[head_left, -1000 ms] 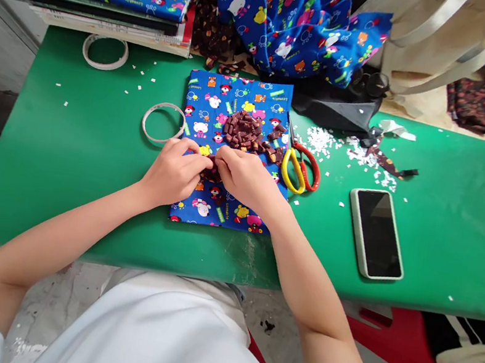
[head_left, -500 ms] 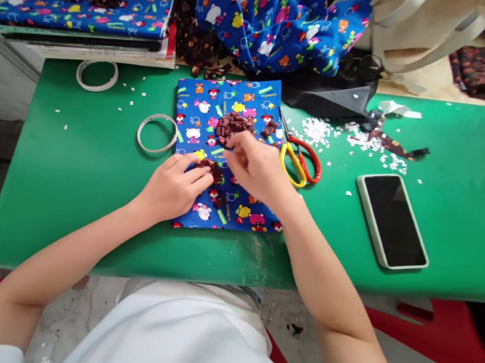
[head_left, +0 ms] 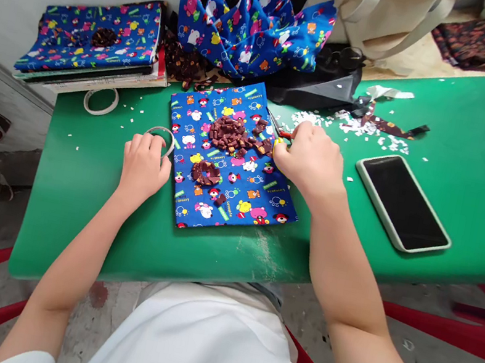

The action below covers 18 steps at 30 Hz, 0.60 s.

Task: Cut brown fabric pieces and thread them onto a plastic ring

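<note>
Tool pickup, I'd judge: my right hand [head_left: 312, 159] curled over red-and-yellow-handled scissors [head_left: 285, 134], center-right; left hand [head_left: 144, 167] bent over tape roll [head_left: 172, 138], center-left; grips unclear. Next needs secure handle hold.

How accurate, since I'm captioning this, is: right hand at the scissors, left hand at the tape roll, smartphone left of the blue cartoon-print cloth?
"Left" is wrong: the head view shows the smartphone right of the blue cartoon-print cloth. Right hand at scissors, left hand at tape roll stands.
</note>
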Motion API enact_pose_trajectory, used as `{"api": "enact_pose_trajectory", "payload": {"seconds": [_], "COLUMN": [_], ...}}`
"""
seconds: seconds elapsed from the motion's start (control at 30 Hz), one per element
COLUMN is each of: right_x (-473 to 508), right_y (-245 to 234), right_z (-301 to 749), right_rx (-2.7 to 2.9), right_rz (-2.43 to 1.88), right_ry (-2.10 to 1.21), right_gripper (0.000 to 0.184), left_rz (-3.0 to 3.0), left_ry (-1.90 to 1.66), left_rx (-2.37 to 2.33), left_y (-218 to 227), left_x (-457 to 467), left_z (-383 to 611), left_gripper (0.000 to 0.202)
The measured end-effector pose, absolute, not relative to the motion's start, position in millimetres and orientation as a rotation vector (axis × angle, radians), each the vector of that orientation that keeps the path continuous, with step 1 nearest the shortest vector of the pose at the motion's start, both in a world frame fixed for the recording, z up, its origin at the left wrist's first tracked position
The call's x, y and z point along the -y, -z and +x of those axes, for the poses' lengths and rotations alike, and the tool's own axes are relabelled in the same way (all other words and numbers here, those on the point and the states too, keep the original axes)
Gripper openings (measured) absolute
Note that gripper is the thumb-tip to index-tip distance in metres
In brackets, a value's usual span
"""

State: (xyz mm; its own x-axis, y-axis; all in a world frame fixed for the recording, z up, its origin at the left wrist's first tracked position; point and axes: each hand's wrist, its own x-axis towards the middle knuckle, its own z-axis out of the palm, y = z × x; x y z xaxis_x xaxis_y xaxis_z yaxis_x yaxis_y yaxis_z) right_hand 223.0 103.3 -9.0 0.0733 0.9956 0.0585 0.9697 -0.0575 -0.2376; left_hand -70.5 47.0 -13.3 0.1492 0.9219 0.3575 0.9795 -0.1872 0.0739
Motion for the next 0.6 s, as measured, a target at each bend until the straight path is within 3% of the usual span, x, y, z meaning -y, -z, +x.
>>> {"api": "enact_pose_trajectory", "payload": {"seconds": [0.2,0.37,0.53,0.6], "right_x": [-101.3,-103.7,-112.5,-115.5], "right_y": [-8.9,-6.3,0.0,-0.4], "right_z": [228.2,234.9,238.5,237.3], "right_rx": [2.073,2.148,1.893,1.816], "right_rz": [-2.273,-2.258,-2.317,-2.233], "right_ry": [-0.434,-0.535,-0.46,-0.377], "right_gripper": [0.033,0.039,0.022,0.017], "left_rz": [-2.315,-2.345,-2.31,-2.293], "left_ry": [0.291,0.398,1.02,1.329], "left_rx": [2.012,2.117,2.079,2.008], "left_y": [10.5,7.0,4.7,3.0], "left_x": [-45.6,-46.5,-42.1,-37.5], "left_z": [-65.4,-66.5,-59.2,-53.8], "left_gripper": [0.013,0.011,0.009,0.018]}}
